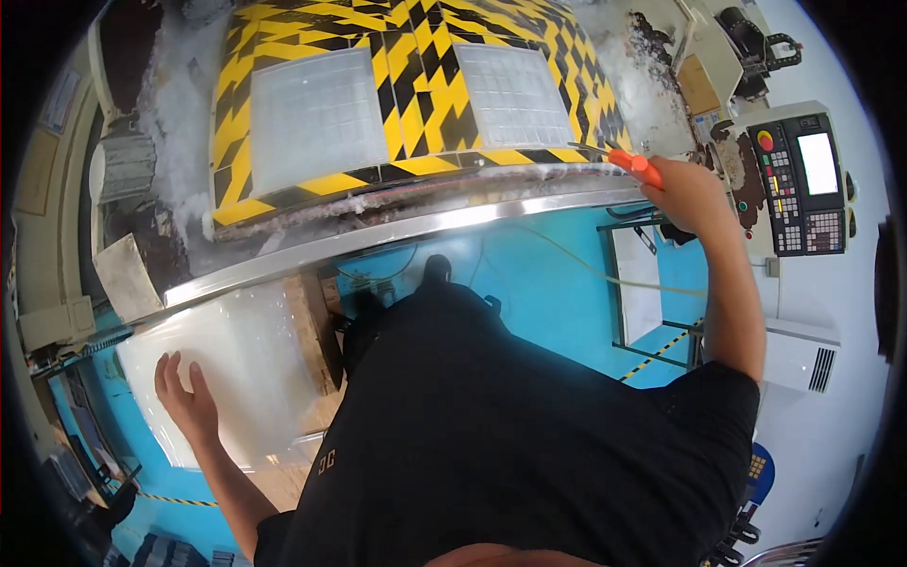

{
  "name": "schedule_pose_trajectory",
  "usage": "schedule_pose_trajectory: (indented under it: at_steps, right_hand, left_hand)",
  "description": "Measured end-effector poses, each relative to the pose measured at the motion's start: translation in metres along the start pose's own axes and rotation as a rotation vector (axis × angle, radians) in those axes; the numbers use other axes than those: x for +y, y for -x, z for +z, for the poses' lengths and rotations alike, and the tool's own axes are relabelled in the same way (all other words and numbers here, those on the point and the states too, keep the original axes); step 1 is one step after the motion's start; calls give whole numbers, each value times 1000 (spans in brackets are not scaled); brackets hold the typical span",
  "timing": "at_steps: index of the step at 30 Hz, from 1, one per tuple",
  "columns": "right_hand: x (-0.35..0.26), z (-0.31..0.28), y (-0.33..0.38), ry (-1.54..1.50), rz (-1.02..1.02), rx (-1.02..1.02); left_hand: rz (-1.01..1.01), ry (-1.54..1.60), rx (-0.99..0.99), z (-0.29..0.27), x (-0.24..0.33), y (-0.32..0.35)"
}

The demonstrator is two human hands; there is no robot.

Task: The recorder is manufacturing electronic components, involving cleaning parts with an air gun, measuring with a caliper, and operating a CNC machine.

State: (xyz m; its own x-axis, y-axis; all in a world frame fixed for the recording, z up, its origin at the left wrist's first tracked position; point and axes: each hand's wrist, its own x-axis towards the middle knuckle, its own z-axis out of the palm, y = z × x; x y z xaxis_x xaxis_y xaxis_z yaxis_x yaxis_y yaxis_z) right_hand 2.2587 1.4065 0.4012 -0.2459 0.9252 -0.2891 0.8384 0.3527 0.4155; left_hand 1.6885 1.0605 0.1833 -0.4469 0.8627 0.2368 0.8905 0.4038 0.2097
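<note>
Right hand: (pixel 694 194) right of centre in the upper frame, arm raised, fist closed around an orange-handled tool (pixel 636 165); its thin metal tip points left along the lower edge of the hazard-striped panel.
Left hand: (pixel 186 402) lower left, fingers spread wide, palm flat on a clear plastic sheet (pixel 241 364); grips nothing.
Hazard-striped panel: (pixel 416 90) yellow and black, top centre, with two pale gridded window panes; white frothy residue along its left and right sides.
Metal rail: (pixel 397 236) bright curved edge running from mid-left up to the right, just below the panel; tool tip sits just above it.
Wooden block: (pixel 312 331) just beside the sheet's right edge.
Control panel: (pixel 803 180) upper right, keypad and lit screen, near the right hand but apart from it.
Open room: blue floor (pixel 548 283) between rail and torso, crossed by a thin hose; a metal frame stand (pixel 647 283) under the right forearm narrows it.
</note>
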Motion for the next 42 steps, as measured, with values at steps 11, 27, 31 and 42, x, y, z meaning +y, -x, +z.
schedule_pose_trajectory:
  at_steps: [11,27,31,42]
  right_hand:
    - [-7,137,-59,-549,234,-60]
    - [52,211,-150,-777,99,76]
    - [128,259,-112,-1300,126,187]
    - [110,315,-272,-1132,164,49]
  left_hand:
    - [200,658,-435,24,222,-43]
    - [47,693,-1109,134,294,-6]
    - [-137,1119,-1299,110,280,-42]
    - [-518,606,-581,185,133,-257]
